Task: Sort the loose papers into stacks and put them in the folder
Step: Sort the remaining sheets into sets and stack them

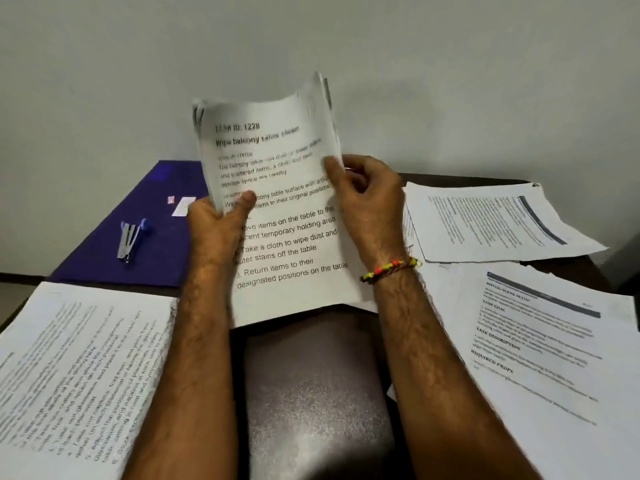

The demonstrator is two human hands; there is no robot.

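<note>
**Two hands hold a sheaf upright over the bench**

Two hands grip one sheaf [273,202] of printed sheets, standing nearly upright with its lower edge at the dark bench [311,393]. The left hand [214,230] pinches the left edge, thumb across the print; the right hand [367,206] curls round the right edge, thumb on the front. A beaded band [391,270] circles the right wrist. The sheaf's top corners bend and fan apart. A purple folder [114,251] lies flat at far left, closed, with a stapler [130,239] resting on it. One stack [79,368] lies at near left, another [491,223] at far right, and a third [561,358] at near right, just beside it.
</note>
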